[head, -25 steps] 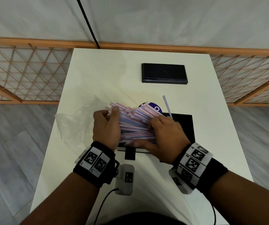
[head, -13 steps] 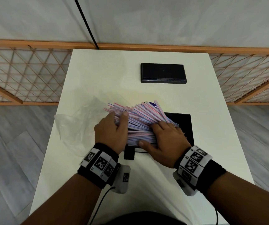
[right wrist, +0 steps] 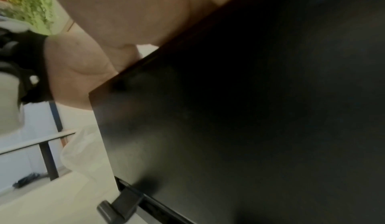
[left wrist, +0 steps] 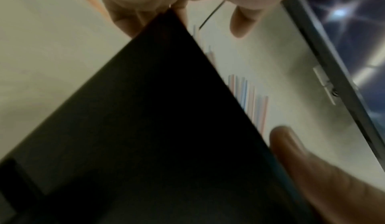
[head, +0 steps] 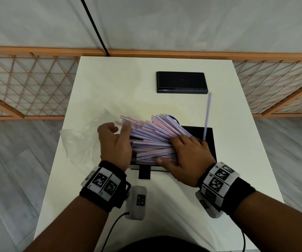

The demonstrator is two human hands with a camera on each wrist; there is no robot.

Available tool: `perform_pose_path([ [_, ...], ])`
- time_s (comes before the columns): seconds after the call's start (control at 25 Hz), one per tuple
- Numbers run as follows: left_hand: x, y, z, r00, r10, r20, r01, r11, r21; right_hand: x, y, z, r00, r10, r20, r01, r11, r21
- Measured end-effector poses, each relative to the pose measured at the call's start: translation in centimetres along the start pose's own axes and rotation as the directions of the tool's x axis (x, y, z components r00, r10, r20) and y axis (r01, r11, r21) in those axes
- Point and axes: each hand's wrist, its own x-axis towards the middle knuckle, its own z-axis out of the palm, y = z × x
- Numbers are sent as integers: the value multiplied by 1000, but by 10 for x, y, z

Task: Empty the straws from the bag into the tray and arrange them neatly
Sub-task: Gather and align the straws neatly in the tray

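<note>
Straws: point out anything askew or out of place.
One straw sticks up alone beside the right hand, pointing away from the person, across the others. The pile of straws in the tray is fanned out, not parallel, with ends overhanging the left edge by the left hand.

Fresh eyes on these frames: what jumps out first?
The fanned heap of striped straws piled over the black tray at table centre, with the left hand at its left end and the right hand pressing down on its right end. Next, one lone straw sticking up, tilted, beyond the right hand. The crumpled clear bag lies left of the heap, and a second black tray sits farther back.
</note>
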Motion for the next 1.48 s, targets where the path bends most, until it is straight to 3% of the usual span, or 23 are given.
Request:
perform_pose_path([
  [0.16, -5, 4, 8, 965, -63, 253, 37, 994, 104, 3, -8, 1, 999, -4, 34, 5, 999, -48],
  [0.36, 1, -4, 6, 987, 10, 162, -51, 968, 246, 6, -12, -1, 999, -48, -4, 48, 999, -17],
  [0.56, -2, -13, 6, 970, 65, 234, -128, 956, 265, -16, -2, -21, 943, -213, -256, 241, 967, 85],
  [0.68, -1, -15, 6, 969, 89, 231, -152, 950, 272, -41, 12, -29, 932, -235, -277, 287, 943, 167],
  [0.8, -3, -9, 3, 986, 42, 163, -60, 993, 103, -54, 38, -35, 962, -57, -268, 120, 967, 225],
  [0.92, 4, -4, 4, 994, -15, 108, 26, 995, -98, -44, 67, -45, 930, 214, -299, -131, 953, 274],
  [1.04, 15, 3, 8, 988, -113, 107, 134, 967, -216, -19, 85, -57, 920, 324, -222, -254, 921, 294],
  [1.2, 20, 8, 11, 966, -238, 96, 257, 899, -353, 15, 95, -67, 957, 240, -161, -190, 942, 277],
  [1.36, 10, 12, 14, 983, -164, 87, 184, 923, -338, 32, 86, -76, 976, 141, -163, -61, 905, 420],
  [1.48, 6, 11, 16, 987, -141, 70, 157, 929, -335, 25, 69, -85, 980, 16, -200, 72, 903, 424],
])
